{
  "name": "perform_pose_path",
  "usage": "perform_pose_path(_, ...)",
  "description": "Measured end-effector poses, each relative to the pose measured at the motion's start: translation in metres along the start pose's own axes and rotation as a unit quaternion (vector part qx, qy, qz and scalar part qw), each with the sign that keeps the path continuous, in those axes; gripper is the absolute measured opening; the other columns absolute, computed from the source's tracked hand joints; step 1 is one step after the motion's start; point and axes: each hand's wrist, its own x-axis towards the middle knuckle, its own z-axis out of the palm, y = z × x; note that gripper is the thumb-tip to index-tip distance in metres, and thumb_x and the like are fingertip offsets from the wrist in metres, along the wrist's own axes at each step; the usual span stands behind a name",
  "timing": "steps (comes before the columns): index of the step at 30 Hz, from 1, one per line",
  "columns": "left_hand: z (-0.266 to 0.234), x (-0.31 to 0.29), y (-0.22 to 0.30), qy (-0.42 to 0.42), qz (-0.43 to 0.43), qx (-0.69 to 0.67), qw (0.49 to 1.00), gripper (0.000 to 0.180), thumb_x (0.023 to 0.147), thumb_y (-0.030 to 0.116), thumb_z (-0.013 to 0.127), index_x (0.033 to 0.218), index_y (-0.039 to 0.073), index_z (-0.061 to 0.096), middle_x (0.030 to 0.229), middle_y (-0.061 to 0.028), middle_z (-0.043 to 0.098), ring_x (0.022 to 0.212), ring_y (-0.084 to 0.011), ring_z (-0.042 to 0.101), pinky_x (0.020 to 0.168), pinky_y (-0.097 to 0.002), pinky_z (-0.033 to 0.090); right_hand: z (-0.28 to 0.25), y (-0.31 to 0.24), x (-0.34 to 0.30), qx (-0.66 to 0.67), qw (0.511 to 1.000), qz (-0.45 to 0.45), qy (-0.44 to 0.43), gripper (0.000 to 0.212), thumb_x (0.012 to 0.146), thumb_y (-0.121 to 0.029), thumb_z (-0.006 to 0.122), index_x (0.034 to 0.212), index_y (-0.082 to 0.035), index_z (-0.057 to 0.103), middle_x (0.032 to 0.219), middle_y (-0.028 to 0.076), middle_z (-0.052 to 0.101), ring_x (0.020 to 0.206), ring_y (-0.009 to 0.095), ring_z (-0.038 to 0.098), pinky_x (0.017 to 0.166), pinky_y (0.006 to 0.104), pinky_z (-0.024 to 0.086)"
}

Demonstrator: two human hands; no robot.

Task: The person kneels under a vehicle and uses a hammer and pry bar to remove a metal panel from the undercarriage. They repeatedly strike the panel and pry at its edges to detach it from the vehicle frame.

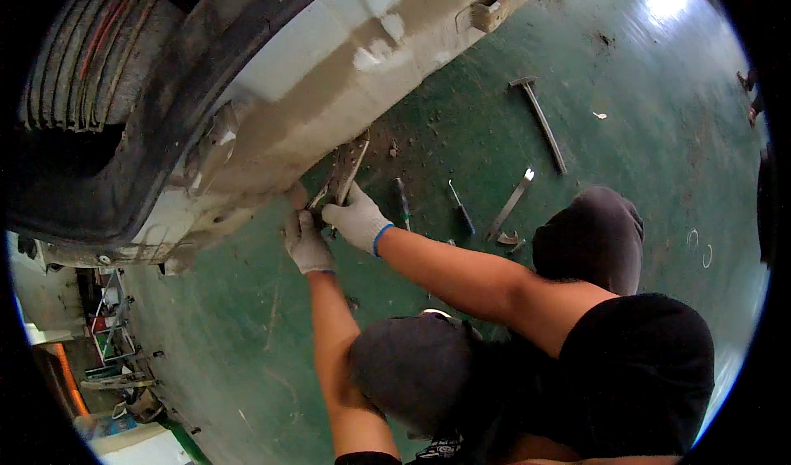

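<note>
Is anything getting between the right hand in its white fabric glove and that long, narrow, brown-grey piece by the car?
Nothing visible: the white-gloved right hand appears to grip the long, narrow, brown-grey piece directly. The white-gloved left hand is beside it, and the long-handled metal hammer lies off to the right.

On the green floor (667, 176) to your right lie a hammer (544, 127) and a metal bar (510, 204), with an orange tube (70, 378) at your far left.

Hands (359, 219) in off-white gloves (310, 246) (blue-edged cuff (382, 239)), black short sleeves (634, 370), dark trousers (592, 236)
</note>
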Motion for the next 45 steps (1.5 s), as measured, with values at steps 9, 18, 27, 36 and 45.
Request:
perform_pose_path(9, 0.019, 0.005, 0.012, 0.05, -0.103, -0.041, 0.993, 0.036, 0.102, 0.018, 0.058, 0.132, -0.004, 0.056, 0.114, -0.0114, 0.066, 0.096, -0.0215, 0.064, 0.086, -0.0369, 0.053, -0.024, -0.007, 0.044, 0.195, 0.976, 0.014, -0.096, 0.028, 0.084, -0.01, 0.066, 0.111, -0.002, 0.066, 0.094, 0.006, 0.068, 0.086, 0.019, 0.061, 0.077, 0.0349, 0.05)
perform_pose_path(18, 0.013, -0.027, 0.044, -0.024, -0.135, 0.11, 0.985, 0.032, 0.098, 0.008, 0.062, 0.127, -0.005, 0.057, 0.106, -0.0116, 0.068, 0.094, -0.0214, 0.065, 0.086, -0.036, 0.053, -0.091, 0.017, 0.061, 0.064, 0.98, 0.066, -0.179, 0.014, 0.07, -0.011, 0.069, 0.075, 0.001, 0.067, 0.068, 0.008, 0.06, 0.062, 0.019, 0.058, 0.052, 0.0387, 0.046)
perform_pose_path(27, 0.099, -0.049, 0.123, -0.357, -0.249, 0.347, 0.831, 0.033, 0.102, 0.025, 0.056, 0.114, -0.004, 0.062, 0.099, -0.0121, 0.072, 0.087, -0.0193, 0.068, 0.08, -0.0318, 0.054, -0.137, -0.003, 0.115, 0.228, 0.868, 0.161, -0.41, 0.02, 0.071, -0.018, 0.073, 0.081, 0.0, 0.073, 0.077, 0.014, 0.07, 0.057, 0.025, 0.062, 0.054, 0.0407, 0.053)
perform_pose_path(36, 0.167, -0.051, 0.101, -0.337, -0.366, 0.391, 0.774, 0.041, 0.107, 0.038, 0.046, 0.115, -0.002, 0.049, 0.099, -0.0232, 0.071, 0.072, -0.0256, 0.071, 0.063, -0.0329, 0.056, -0.148, -0.012, 0.112, 0.141, 0.912, 0.066, -0.379, 0.018, 0.071, -0.019, 0.075, 0.075, -0.003, 0.072, 0.071, 0.011, 0.066, 0.058, 0.025, 0.06, 0.052, 0.0413, 0.048)
perform_pose_path(45, 0.163, -0.062, 0.099, -0.256, -0.443, 0.192, 0.837, 0.052, 0.105, 0.048, 0.049, 0.121, -0.001, 0.049, 0.103, -0.0242, 0.069, 0.084, -0.0302, 0.073, 0.072, -0.0371, 0.059, -0.158, -0.028, 0.101, 0.13, 0.906, 0.131, -0.382, 0.018, 0.078, -0.022, 0.075, 0.076, -0.004, 0.073, 0.072, 0.01, 0.068, 0.053, 0.021, 0.059, 0.048, 0.0384, 0.045)
